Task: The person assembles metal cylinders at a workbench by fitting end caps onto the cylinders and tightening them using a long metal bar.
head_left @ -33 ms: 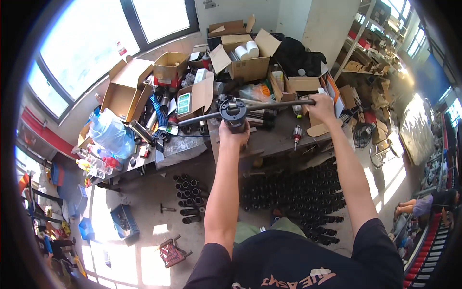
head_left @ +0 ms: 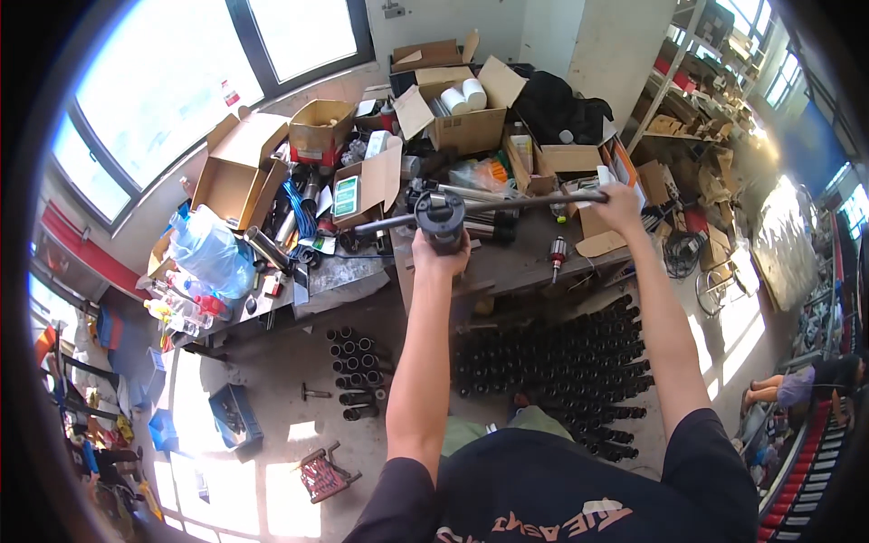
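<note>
A long metal rod (head_left: pixel 507 203) is held level over a cluttered workbench (head_left: pixel 525 262). A dark round part (head_left: pixel 440 214) sits on the rod near its middle. My left hand (head_left: pixel 441 254) grips this part from below. My right hand (head_left: pixel 620 205) is closed around the rod's right end. Both arms reach straight out in front of me. The rod's left end (head_left: pixel 367 227) sticks out free toward an open cardboard box (head_left: pixel 367 185).
Open cardboard boxes (head_left: pixel 466 113), a big blue water bottle (head_left: pixel 210 249) and cables crowd the bench. Several black tubes (head_left: pixel 561 371) stand on the floor below it. A blue crate (head_left: pixel 233 412) lies lower left. Shelves (head_left: pixel 688 109) and another person (head_left: pixel 797 385) are on the right.
</note>
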`<state>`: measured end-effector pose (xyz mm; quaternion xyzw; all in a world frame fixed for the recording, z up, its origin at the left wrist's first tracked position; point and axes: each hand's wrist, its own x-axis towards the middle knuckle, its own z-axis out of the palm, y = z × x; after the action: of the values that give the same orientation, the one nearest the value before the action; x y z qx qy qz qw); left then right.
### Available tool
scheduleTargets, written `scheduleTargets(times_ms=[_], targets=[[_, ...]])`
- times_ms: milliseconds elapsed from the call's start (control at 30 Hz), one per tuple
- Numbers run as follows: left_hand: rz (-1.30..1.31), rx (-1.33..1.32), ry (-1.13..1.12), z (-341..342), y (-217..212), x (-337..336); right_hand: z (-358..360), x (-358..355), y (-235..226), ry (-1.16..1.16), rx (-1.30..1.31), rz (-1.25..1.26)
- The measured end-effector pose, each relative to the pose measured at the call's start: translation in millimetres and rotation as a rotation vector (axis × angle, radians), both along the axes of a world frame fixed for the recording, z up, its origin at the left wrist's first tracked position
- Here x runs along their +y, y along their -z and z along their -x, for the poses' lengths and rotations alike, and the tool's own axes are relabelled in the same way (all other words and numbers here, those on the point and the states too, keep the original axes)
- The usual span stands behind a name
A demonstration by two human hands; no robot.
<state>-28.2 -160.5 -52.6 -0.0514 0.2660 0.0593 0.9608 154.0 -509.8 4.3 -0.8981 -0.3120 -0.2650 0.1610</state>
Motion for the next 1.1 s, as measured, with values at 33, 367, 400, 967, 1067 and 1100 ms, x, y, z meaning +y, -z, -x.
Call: scheduleTargets(times_ms=[33, 367, 400, 967, 1067, 1100], targets=[[-0.036, 0.000, -0.061, 15, -4, -10, -4, -44, 23, 0.123, 0.076, 0.009], [-0.704, -0.528, -0.017, 137, -73, -117, 278, -166, 307, 0.493, 1.200, -0.613], [-0.752, -0.547, -0.013, 133, -77, -121, 280, -141, 315, 0.552, 1.223, -0.721], [-0.406, -0.846, 0.019, 105, -65, -130, 133, 15, 355, 0.437, 1.969, -1.187], [-0.734, -0.560, 0.047, 119, -77, -118, 162, 14, 354, 0.524, 1.917, -1.017], [-1.058, -0.424, -0.001, 128, -94, -112, 176, 4, 357, 0.519, 1.868, -0.961]])
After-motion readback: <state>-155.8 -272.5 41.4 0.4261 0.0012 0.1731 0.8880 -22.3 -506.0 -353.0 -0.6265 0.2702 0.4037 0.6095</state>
